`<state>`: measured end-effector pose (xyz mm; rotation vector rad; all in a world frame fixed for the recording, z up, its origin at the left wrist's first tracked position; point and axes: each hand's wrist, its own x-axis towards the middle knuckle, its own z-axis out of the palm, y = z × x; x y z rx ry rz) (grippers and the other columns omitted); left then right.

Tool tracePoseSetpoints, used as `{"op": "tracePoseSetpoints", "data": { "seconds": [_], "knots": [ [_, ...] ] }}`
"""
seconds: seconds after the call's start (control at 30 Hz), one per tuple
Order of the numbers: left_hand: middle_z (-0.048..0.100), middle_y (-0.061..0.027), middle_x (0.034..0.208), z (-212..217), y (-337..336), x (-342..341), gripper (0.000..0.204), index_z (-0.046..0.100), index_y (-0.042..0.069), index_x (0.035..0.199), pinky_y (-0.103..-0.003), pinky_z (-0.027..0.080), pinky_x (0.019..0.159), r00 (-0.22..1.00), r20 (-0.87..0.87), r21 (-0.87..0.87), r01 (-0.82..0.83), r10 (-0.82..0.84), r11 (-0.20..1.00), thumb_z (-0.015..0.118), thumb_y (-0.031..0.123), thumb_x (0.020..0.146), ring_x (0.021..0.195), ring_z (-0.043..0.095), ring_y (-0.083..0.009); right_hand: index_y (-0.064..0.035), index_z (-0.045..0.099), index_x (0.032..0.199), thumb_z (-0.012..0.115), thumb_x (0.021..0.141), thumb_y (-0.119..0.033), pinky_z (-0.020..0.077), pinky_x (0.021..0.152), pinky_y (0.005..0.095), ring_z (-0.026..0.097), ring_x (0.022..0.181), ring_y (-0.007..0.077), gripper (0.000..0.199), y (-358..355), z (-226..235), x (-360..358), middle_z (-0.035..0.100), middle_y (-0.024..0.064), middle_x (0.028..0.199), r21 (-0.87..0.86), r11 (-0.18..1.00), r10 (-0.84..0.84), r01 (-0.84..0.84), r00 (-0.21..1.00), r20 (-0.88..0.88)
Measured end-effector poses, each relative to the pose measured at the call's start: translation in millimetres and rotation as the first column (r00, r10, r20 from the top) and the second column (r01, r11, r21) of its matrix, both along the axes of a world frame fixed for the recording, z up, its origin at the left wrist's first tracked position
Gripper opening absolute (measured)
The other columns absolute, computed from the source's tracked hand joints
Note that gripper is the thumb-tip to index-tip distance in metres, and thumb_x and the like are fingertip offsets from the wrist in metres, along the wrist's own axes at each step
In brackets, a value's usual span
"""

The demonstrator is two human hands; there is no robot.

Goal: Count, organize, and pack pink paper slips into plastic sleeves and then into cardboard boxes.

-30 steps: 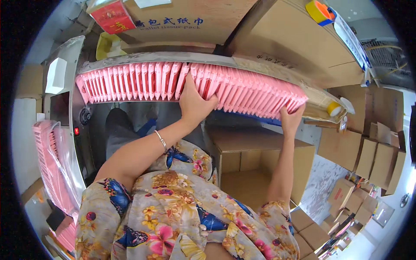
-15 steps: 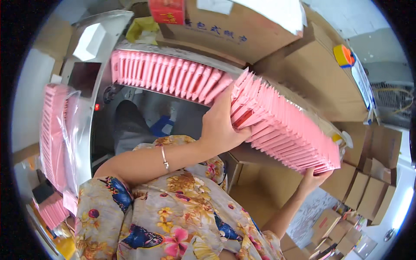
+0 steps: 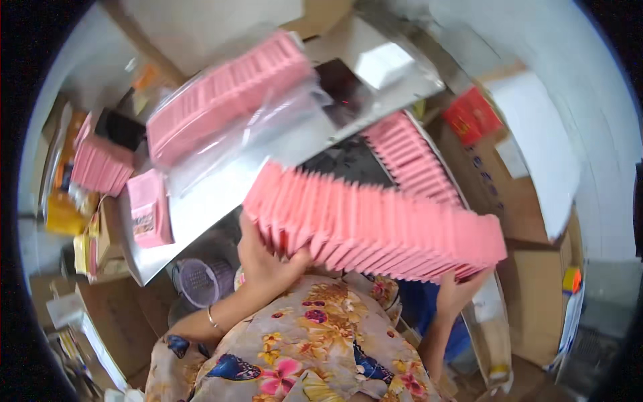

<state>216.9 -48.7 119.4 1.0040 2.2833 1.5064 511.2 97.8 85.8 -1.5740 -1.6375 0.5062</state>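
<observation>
A long row of thin pink packets (image 3: 375,231), pressed face to face, spans the space in front of my body. My left hand (image 3: 264,258) grips its left end, with the thumb along the lower side. At the other end my right hand (image 3: 462,291) holds it from below; some of its fingers are hidden behind the packets. Beyond the held row, more pink packets (image 3: 412,157) stand lined up in a narrow channel. On the metal table (image 3: 201,224) lies another pink row in a clear plastic bag (image 3: 228,100).
A small pink stack (image 3: 151,208) sits at the table's near left, with more pink packets (image 3: 100,164) beyond its edge. A white block (image 3: 384,65) rests at the back. Cardboard boxes (image 3: 536,288) line the right side. Below the table is a purple basket (image 3: 204,283).
My view and body have turned left, from the channel toward the metal table. Both hands carry the pink row along, now held more level before my body.
</observation>
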Motion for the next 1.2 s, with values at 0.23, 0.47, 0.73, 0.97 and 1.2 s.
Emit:
{"op": "tracePoseSetpoints", "data": {
  "seconds": [0.23,0.47,0.73,0.97,1.2],
  "knots": [
    [0.063,-0.0178,0.112,-13.5,-86.6,-41.2,0.078,0.037,-0.004,0.133,-0.036,0.052,0.087,0.932,0.015,-0.075,-0.360,0.362,0.930,0.075,0.008,0.067,0.100,0.065,-0.0249,0.0054,0.018,0.154,0.063,0.066,-0.009,0.0207,0.119,0.0382,0.031,0.143,0.0353,0.100,-8.1,-12.9,-133.4,0.030,0.0279,0.155,-0.258,0.899,0.326,-0.355,0.934,-0.149],
    [0.065,-0.0210,0.112,-17.3,-99.9,-68.1,0.087,0.034,-0.005,0.140,-0.037,0.053,0.085,0.887,0.039,-0.152,-0.451,0.461,0.880,0.077,0.012,0.066,0.099,0.068,-0.0272,0.0081,0.016,0.154,0.066,0.070,-0.011,0.0194,0.120,0.0389,0.028,0.145,0.0341,0.099,10.2,-15.3,-178.0,0.028,0.0269,0.156,-0.290,0.822,0.505,-0.490,0.862,-0.026],
    [0.065,-0.0220,0.112,-2.2,-98.8,-105.1,0.090,0.038,-0.002,0.141,-0.040,0.056,0.081,0.908,0.017,-0.380,-0.382,0.419,0.842,0.080,0.021,0.066,0.095,0.069,-0.0363,0.0094,0.019,0.152,0.069,0.074,-0.014,0.0241,0.117,0.0387,0.034,0.142,0.0336,0.095,18.9,-2.0,-214.6,0.034,0.0265,0.153,-0.357,0.787,0.555,-0.503,0.830,0.054],
    [0.065,-0.0214,0.108,-4.1,-91.1,-128.7,0.085,0.044,0.000,0.138,-0.041,0.055,0.080,0.952,-0.019,-0.452,-0.281,0.306,0.846,0.080,0.022,0.064,0.094,0.067,-0.0382,0.0106,0.024,0.150,0.071,0.076,-0.016,0.0325,0.113,0.0388,0.044,0.135,0.0335,0.091,28.0,14.0,-230.4,0.044,0.0282,0.145,-0.484,0.774,0.550,-0.409,0.813,0.192],
    [0.063,-0.0235,0.109,-2.1,-97.9,-139.2,0.078,0.045,-0.005,0.135,-0.040,0.052,0.087,0.897,0.110,-0.373,-0.362,0.429,0.854,0.074,0.011,0.064,0.098,0.066,-0.0371,0.0113,0.027,0.147,0.073,0.073,-0.012,0.0418,0.105,0.0397,0.056,0.123,0.0340,0.091,32.3,25.6,-264.7,0.055,0.0269,0.133,-0.399,0.739,0.646,-0.543,0.739,0.192]
  ]
}}
